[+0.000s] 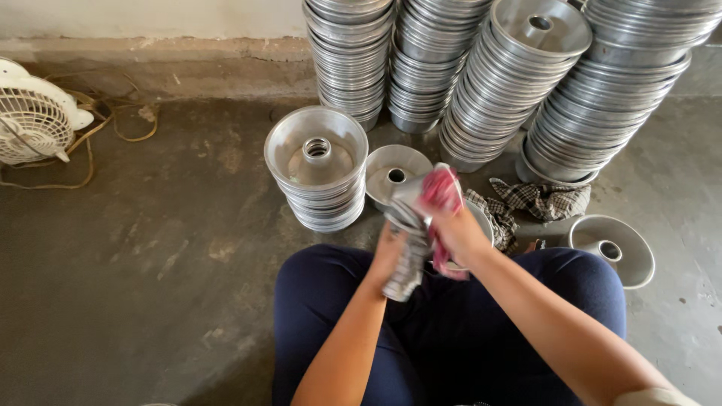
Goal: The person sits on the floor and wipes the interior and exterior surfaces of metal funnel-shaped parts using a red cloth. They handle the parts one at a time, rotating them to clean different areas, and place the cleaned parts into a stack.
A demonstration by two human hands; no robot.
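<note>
**Seated Among Stacked Ring Pans, Both Hands on a Cloth**

A bare concrete floor (150, 248) is taking up most of the view, running back to a pale wall. Along that wall, tall leaning columns of metal ring pans (519, 75) are standing side by side, four columns in all, filling the top right. In front of them, a shorter stack of ring pans (317, 173) is sitting on the floor, its top pan facing up with the centre tube showing. The person's legs, in dark blue trousers (451, 338), are folding out at the bottom of the view. A white fan (34, 113) is lying at the far left with a tangle of cord beside it.

A single ring pan (613, 248) is lying on its own at the right, just beside the knee. Another loose pan (395, 177) is resting between the short stack and the hands. A checked cloth (538, 199) is lying crumpled on the floor near the columns.

In the middle, above the lap, the left hand (389, 256) is closing around a grey-patterned rag (410, 256) from below, while the right hand (459, 234) is gripping a pink cloth (442, 192) bunched against the rag. The motion is blurring both hands, so the exact finger positions cannot be told. A pan rim is peeking out just behind the right hand.
</note>
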